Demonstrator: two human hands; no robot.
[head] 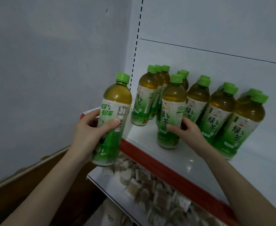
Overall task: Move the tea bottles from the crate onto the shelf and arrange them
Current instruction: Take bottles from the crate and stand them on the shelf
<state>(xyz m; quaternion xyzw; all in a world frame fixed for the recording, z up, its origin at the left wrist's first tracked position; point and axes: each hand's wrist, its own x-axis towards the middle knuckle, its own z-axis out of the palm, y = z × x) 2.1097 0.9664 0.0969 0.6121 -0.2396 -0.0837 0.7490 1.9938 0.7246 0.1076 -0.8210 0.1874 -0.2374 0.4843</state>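
My left grip (91,134) is clamped round the lower half of the raised green tea bottle (116,115), which is off the shelf (187,162), just left of its front edge. My right grip (188,132) is clamped on the front shelf bottle (170,111), which stands ahead of the other bottles (218,111).

White shelf board (174,154), red strip (150,162) along near edge. Green-capped tea bottles (218,111) stand upright on it in rows running near to far, packed close, labels facing near side. One front bottle (173,101) stands apart, nearer edge. Below: lower shelf (101,181), small packets (150,185) heaped on it.
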